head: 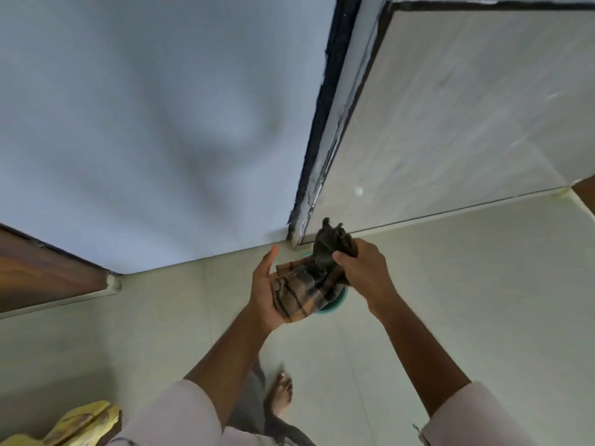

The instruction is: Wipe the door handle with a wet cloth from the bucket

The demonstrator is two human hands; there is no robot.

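Note:
A dark, wet, brown-and-black checked cloth (306, 284) is held between both hands above the floor. My right hand (367, 272) grips its bunched upper end in a fist. My left hand (265, 291) lies palm up under the lower end, fingers spread, the cloth resting on it. Just below the cloth a teal rim of the bucket (335, 304) shows; the rest of it is hidden by the cloth and hands. No door handle is in view.
A pale blue wall (145, 123) stands ahead, with a dark-edged frame (325, 117) and a light panel (467, 107) to its right. A brown wooden door (42, 272) is at the left. Yellow fabric (80, 423) lies bottom left. My bare foot (280, 394) stands on light floor tiles.

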